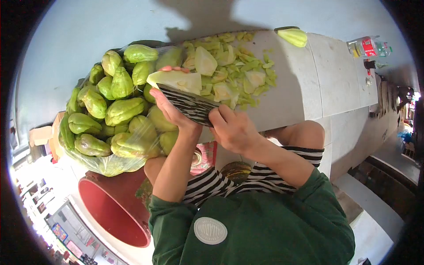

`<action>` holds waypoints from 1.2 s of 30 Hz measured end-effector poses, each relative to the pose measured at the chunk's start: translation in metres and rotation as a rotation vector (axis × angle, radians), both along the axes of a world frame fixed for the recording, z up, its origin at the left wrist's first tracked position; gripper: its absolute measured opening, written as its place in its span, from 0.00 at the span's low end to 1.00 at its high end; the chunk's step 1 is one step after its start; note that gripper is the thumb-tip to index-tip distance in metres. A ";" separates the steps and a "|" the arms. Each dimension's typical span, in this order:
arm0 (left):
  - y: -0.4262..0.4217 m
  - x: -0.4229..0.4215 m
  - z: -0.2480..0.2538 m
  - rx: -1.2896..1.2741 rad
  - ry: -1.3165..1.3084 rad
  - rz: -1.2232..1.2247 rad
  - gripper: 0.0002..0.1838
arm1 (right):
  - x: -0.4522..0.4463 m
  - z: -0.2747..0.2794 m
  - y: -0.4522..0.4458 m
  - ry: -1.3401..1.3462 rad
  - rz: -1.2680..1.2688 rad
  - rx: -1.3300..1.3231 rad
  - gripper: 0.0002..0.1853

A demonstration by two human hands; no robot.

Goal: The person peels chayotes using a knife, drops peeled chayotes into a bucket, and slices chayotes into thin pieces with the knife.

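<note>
My left hand (171, 109) cups a pale, peeled chayote (181, 81) from below, its fingertips showing over the far side. A broad knife (187, 104) lies against the near side of the chayote; its shiny blade mirrors black and white stripes. The knife's handle end is wrapped in my right hand (233, 128), with the fingers closed. Beyond my hands, several pale peeled chayote pieces (205, 62) rest among green peelings (251, 66) on the grey tabletop (289, 88). To the left, whole green chayotes (126, 110) fill a clear plastic bag (112, 165).
A red bucket (115, 210) lies tilted at the lower left, near a cardboard box (43, 136). One light green chayote (293, 37) sits at the table's far side. At the right end are a clear plastic bottle (369, 47) with a red label and a small dark bottle (374, 66).
</note>
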State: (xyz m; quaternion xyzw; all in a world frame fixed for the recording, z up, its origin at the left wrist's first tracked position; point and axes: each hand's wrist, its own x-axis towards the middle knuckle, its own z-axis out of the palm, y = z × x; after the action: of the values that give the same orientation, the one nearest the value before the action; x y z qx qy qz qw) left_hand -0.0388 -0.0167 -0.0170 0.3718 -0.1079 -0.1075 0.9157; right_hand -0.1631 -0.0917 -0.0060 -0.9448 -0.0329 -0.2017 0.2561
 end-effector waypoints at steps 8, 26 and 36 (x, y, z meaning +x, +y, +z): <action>-0.007 -0.004 0.002 -0.106 0.056 0.009 0.30 | 0.001 0.015 0.000 0.020 -0.054 0.015 0.10; -0.007 -0.001 0.016 0.252 0.037 0.060 0.30 | 0.011 0.026 -0.027 0.082 -0.021 0.423 0.08; -0.001 0.007 0.023 0.355 -0.008 -0.085 0.32 | 0.013 0.028 -0.052 -0.001 -0.062 0.380 0.06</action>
State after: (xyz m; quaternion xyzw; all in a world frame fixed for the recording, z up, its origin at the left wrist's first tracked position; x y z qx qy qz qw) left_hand -0.0320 -0.0180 0.0061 0.5231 -0.1067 -0.1617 0.8299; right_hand -0.1499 -0.1434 0.0221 -0.8800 0.0347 -0.2125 0.4235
